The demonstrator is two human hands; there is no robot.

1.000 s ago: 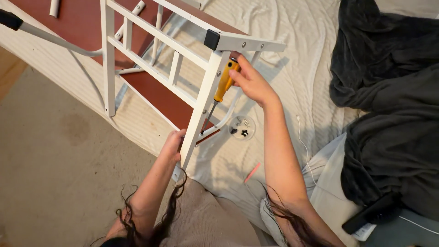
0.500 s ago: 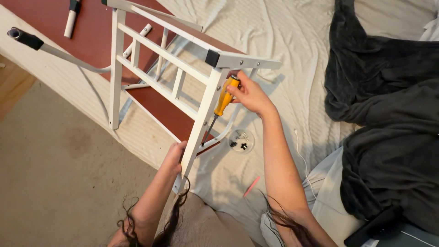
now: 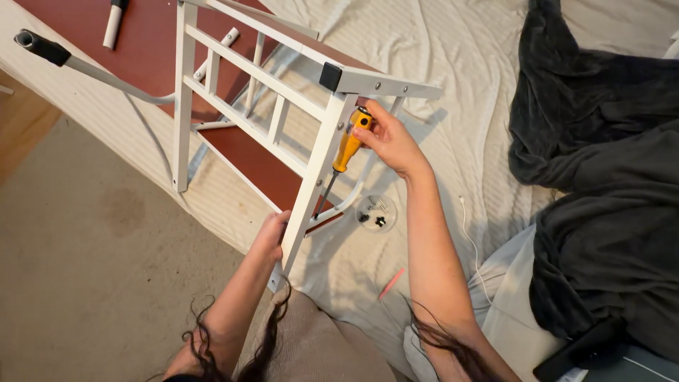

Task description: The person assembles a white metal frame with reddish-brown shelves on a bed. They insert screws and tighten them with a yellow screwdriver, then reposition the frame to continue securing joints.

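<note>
On the white ribbed bedspread (image 3: 438, 177), my left hand (image 3: 272, 233) grips the white metal frame (image 3: 311, 184) steady while my right hand (image 3: 389, 138) holds the yellow-handled screwdriver (image 3: 344, 152); I'd keep its tip square to the screw.

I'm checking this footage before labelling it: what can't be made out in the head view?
- Screwdriver tip: hidden behind the white frame leg.
- Left hand fingers: wrapped behind that leg.
- Small parts in the clear dish: too small to tell apart.
- Black-tipped leg and white tube: cut off by the left and top edges.
- Dark object at bottom right: partly under the grey blanket.
</note>
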